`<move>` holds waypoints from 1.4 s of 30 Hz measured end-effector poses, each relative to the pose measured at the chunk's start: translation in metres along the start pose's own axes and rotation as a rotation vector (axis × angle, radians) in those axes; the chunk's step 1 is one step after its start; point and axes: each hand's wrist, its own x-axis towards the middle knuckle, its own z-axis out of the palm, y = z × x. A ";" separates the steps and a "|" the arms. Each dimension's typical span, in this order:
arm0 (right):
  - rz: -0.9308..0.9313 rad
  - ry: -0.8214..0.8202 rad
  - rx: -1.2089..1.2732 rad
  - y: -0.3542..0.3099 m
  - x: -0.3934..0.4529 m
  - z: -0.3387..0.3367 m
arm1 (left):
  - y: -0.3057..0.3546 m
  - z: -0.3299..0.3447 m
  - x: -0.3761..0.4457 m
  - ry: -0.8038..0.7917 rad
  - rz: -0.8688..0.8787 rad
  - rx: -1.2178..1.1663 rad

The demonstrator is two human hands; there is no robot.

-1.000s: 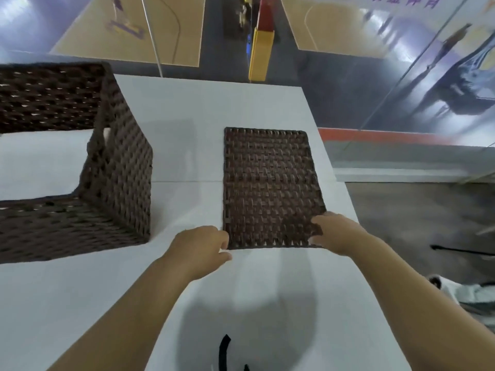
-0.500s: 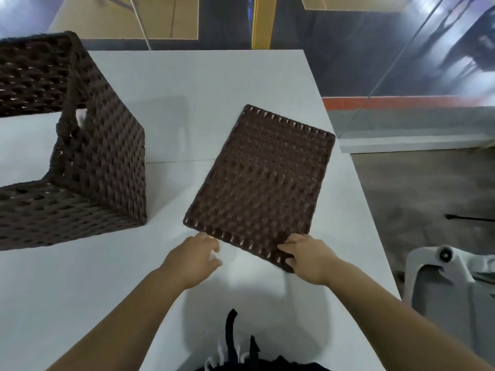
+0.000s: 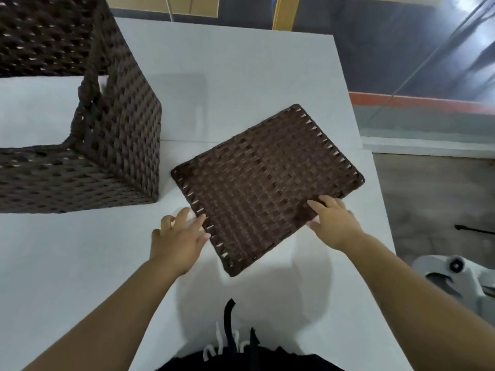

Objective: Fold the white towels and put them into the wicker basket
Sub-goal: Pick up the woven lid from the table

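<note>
The dark brown wicker basket (image 3: 117, 135) stands at the left of the white table (image 3: 241, 62). White shows inside it; I cannot tell whether that is a towel. A flat woven wicker lid (image 3: 262, 183) sits askew in front of me, one corner pointing at my body. My right hand (image 3: 332, 223) grips its near right edge, fingers on top. My left hand (image 3: 176, 242) touches its near left edge with spread, straight fingers. No loose towel is in view.
The table's right edge runs close beside the lid, with bare floor beyond it. A white plastic object (image 3: 455, 279) stands on the floor at the lower right. My dark clothing with drawstrings (image 3: 230, 341) shows at the bottom.
The lid has turned clockwise from lying square on the table and come closer to me. My left hand's fingers have spread out along its edge.
</note>
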 end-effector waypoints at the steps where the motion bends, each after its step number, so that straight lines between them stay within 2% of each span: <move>1: 0.038 -0.009 -0.011 0.005 0.001 0.001 | -0.004 -0.002 0.005 0.002 -0.037 0.007; 5: 0.035 0.001 -0.048 0.005 -0.007 0.014 | -0.011 -0.011 0.020 -0.008 -0.132 -0.056; 10: 0.023 0.141 0.080 -0.013 -0.031 0.032 | -0.004 -0.006 0.012 0.006 -0.161 -0.241; 13: 0.027 0.141 0.156 -0.010 -0.040 0.040 | 0.000 0.004 -0.002 0.024 -0.181 -0.334; 15: 0.088 0.152 0.206 -0.002 -0.041 0.043 | 0.000 0.010 -0.009 0.040 -0.203 -0.388; 18: 0.196 0.208 0.132 0.016 -0.042 0.046 | -0.003 0.017 -0.018 0.065 -0.250 -0.456; 26: 0.388 0.119 0.347 0.036 -0.049 0.049 | -0.005 0.026 -0.024 0.096 -0.345 -0.615; 29: 0.427 0.127 0.422 0.042 -0.053 0.043 | 0.003 0.022 -0.023 0.172 -0.317 -0.652; 34: 0.409 0.263 0.533 0.051 -0.066 0.032 | 0.018 -0.003 -0.015 0.365 -0.264 -0.783; 38: 0.503 0.317 0.562 0.061 -0.072 0.020 | 0.039 -0.050 -0.014 0.494 -0.149 -0.803; 42: 0.507 0.406 0.640 0.062 -0.079 0.004 | 0.045 -0.098 -0.017 0.616 0.000 -0.767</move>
